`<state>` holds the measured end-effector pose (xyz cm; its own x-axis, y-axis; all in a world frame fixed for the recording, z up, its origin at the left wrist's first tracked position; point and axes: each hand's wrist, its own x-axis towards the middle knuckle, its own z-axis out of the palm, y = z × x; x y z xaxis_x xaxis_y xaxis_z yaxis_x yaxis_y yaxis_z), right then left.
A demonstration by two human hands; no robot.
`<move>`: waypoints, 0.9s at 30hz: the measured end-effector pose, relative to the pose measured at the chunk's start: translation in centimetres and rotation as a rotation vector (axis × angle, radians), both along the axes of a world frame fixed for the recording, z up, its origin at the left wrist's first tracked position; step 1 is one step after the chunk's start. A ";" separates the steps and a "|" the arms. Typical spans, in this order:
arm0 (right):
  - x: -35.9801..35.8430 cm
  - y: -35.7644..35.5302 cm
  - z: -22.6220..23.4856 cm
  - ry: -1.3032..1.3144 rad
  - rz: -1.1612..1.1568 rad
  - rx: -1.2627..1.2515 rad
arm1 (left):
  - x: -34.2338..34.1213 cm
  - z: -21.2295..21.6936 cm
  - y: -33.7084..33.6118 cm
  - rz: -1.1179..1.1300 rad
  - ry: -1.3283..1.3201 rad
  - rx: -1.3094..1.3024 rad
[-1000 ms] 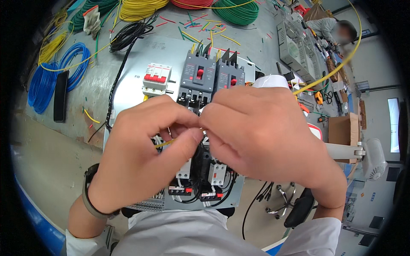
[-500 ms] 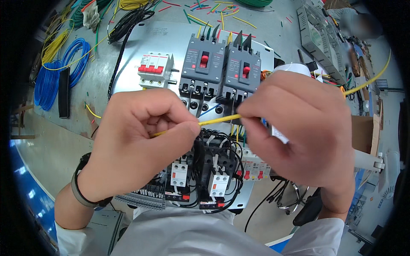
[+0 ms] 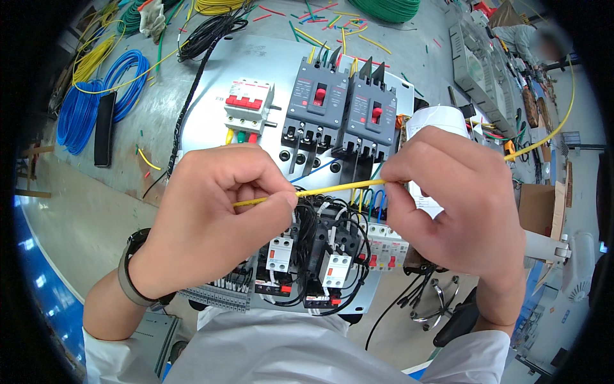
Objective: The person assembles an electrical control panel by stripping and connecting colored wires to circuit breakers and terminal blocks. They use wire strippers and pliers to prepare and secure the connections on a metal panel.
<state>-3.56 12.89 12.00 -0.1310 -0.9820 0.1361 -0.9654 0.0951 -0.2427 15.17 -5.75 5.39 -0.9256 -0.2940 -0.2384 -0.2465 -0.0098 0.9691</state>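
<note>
"What is the person wearing?"
"A whitish top (image 3: 275, 349), its loose sleeves (image 3: 473, 358) ending near the elbows."
"And on the left wrist?"
"A grey band (image 3: 126, 281) with dark parts, probably a watch, seen edge-on."

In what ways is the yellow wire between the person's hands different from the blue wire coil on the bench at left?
The yellow wire shows as a single strand, while the blue coil is many loops gathered together. The yellow wire runs nearly straight from the left hand to the right hand, both pinching it; the blue coil lies curled on the bench, untouched. Both are thin, brightly coloured wire.
</note>
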 end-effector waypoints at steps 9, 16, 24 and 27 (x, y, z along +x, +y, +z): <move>0.7 -0.2 -0.4 -0.018 0.025 -0.021 | 0.5 0.0 -0.4 0.000 -0.027 0.065; 0.9 -0.3 -0.9 -0.044 0.020 -0.051 | 0.9 -0.5 -0.6 -0.027 -0.024 0.001; 1.8 -1.3 -1.9 -0.080 0.038 -0.156 | -1.4 0.7 0.5 -0.072 0.299 -0.480; 2.3 -1.9 -2.0 -0.077 0.009 -0.214 | -2.9 0.3 1.3 -0.023 0.441 -0.631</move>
<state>-1.22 10.99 10.01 -0.1402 -0.9331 0.3312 -0.9438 0.0248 -0.3296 12.25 -4.47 5.65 -0.9037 -0.2308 0.3606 0.1709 0.5778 0.7981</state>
